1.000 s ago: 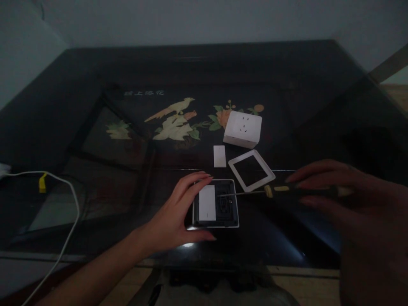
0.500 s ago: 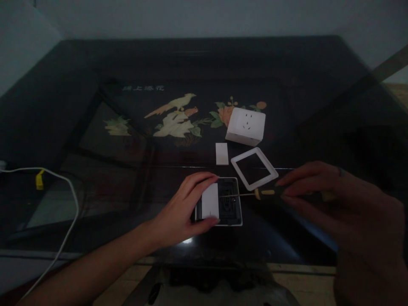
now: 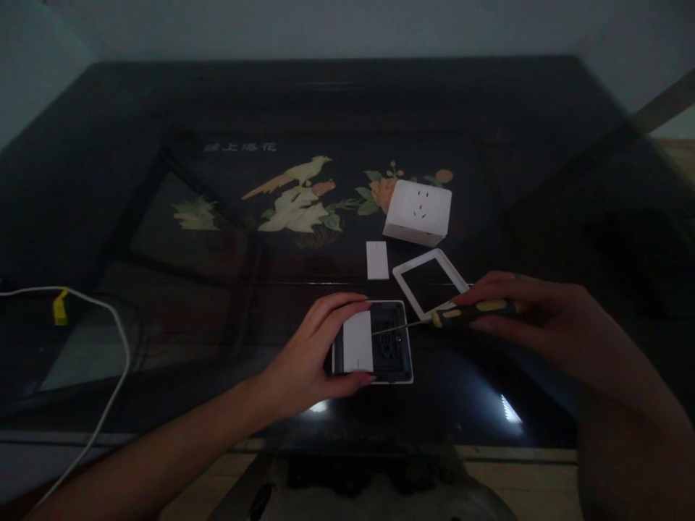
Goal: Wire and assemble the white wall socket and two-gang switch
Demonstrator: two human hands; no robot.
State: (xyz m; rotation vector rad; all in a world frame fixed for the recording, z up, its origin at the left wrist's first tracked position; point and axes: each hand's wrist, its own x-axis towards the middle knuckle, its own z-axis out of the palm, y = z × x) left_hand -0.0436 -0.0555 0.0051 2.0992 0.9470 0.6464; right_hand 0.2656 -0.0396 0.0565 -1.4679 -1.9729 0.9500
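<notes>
Switch unit [image 3: 392, 367]: on glossy table [image 3: 217, 398], near white frame [image 3: 417, 260]. Left hand [image 3: 309, 354]: clamped around unit's left half. Right hand [image 3: 548, 311]: gripping screwdriver [image 3: 472, 312], tip beside white rocker [image 3: 357, 344]. Risks we judge: shallow blade angle, tip skids, rocker scratched; slack hold, unit slides.

Forearms [image 3: 179, 441] bare; right fingers [image 3: 496, 282] bearing small dark mark [image 3: 517, 276], blurred; dim greyish clothing [image 3: 456, 499].
</notes>
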